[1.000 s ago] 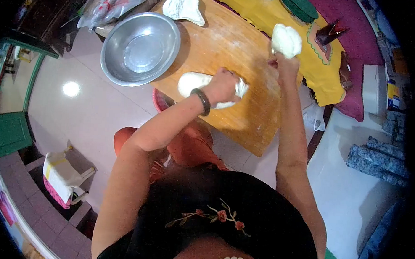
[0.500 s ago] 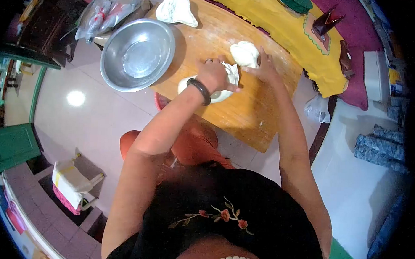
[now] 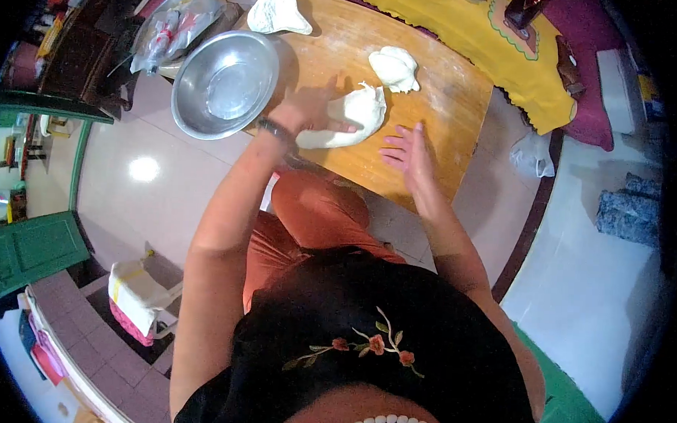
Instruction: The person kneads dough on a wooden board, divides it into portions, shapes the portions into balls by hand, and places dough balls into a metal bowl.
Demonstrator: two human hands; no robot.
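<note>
A long piece of white dough (image 3: 360, 111) lies on the wooden board (image 3: 450, 111) near its front edge. My left hand (image 3: 311, 110), with a dark bracelet at the wrist, is over the left part of this dough, fingers spread. To the right of the dough, my right hand (image 3: 409, 150) is apart from it, palm turned inward and fingers extended, holding nothing. A smaller dough lump (image 3: 394, 69) rests just behind the long piece. Another flat, pointed piece of dough (image 3: 277, 12) is at the back left of the board.
A metal basin (image 3: 227, 84) stands at the board's left edge, with plastic bags (image 3: 169, 34) behind it. Yellow cloth (image 3: 471, 37) runs along the far side. A white plastic bag (image 3: 533, 157) is on the right. A stool with white cloth (image 3: 138, 290) stands lower left.
The smaller lump has left my right hand and lies on the board. My right hand has come back toward me. My left hand has opened and shifted left, uncovering more of the long dough.
</note>
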